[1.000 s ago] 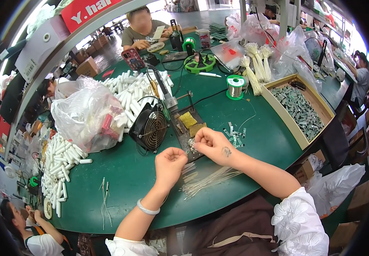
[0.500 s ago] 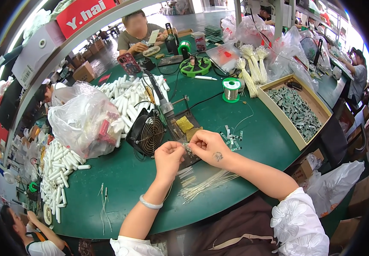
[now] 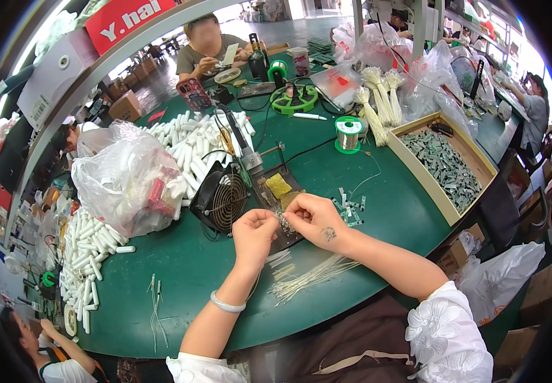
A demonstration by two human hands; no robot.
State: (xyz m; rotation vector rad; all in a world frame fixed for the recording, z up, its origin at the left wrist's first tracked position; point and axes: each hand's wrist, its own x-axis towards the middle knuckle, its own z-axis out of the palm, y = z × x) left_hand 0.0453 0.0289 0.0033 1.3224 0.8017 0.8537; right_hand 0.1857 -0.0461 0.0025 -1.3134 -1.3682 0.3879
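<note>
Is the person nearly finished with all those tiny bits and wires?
Probably not. A few small green circuit strips lie apart beside the right hand, perhaps finished. Both it and the left hand pinch one tiny part between them over the dark soldering stand. A loose bundle of thin pale wires and a wooden tray of green strips look untouched.

Matt green table (image 3: 378, 191), glossy plastic bag (image 3: 123, 175)

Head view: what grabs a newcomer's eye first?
Two bare hands, left hand and right hand, pinch a small wire piece at the centre of the green table. Just left stand a small black fan and a bulging clear plastic bag; white tubes lie heaped behind.
</note>
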